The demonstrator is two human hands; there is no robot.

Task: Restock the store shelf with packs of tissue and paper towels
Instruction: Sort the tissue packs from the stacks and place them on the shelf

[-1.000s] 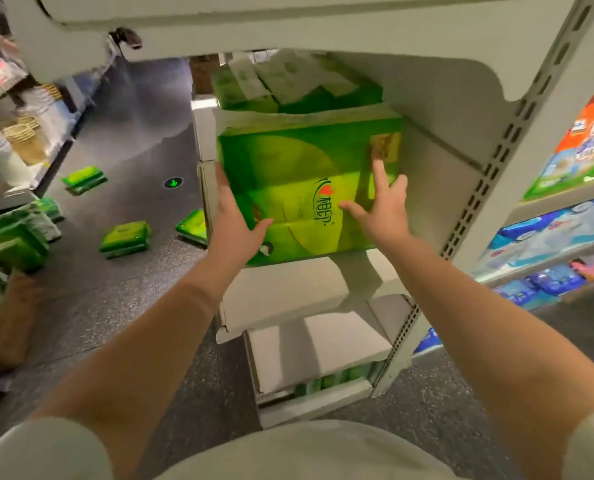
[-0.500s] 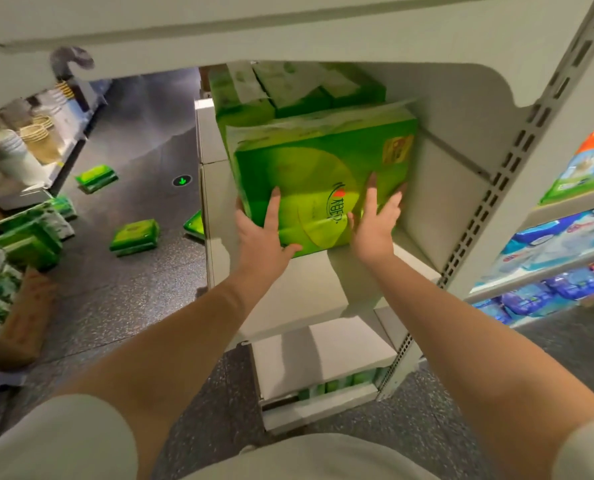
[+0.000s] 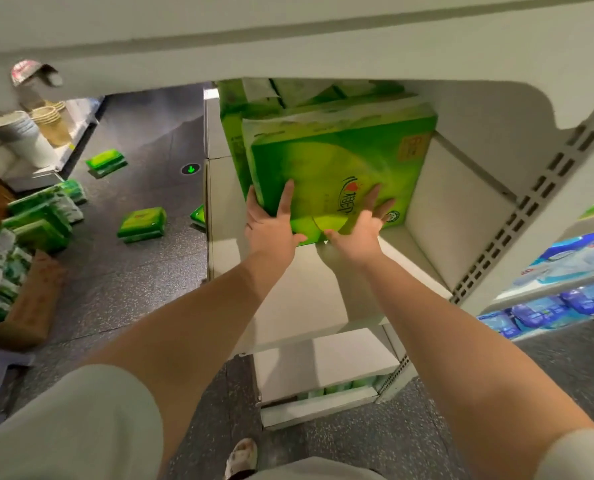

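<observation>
A glossy green plastic-wrapped tissue pack [image 3: 340, 161] is being pressed onto the white metal shelf [image 3: 462, 216].
It is being touched by the flat, released left hand [image 3: 271, 225] and right hand [image 3: 361, 226].

Shop aisle: white metal shelving [image 3: 517, 216], packaged goods [image 3: 572, 258], probably stacked cups [image 3: 29, 133].

Two hands [image 3: 271, 225], three loose green packs [image 3: 142, 225] on the floor.
</observation>
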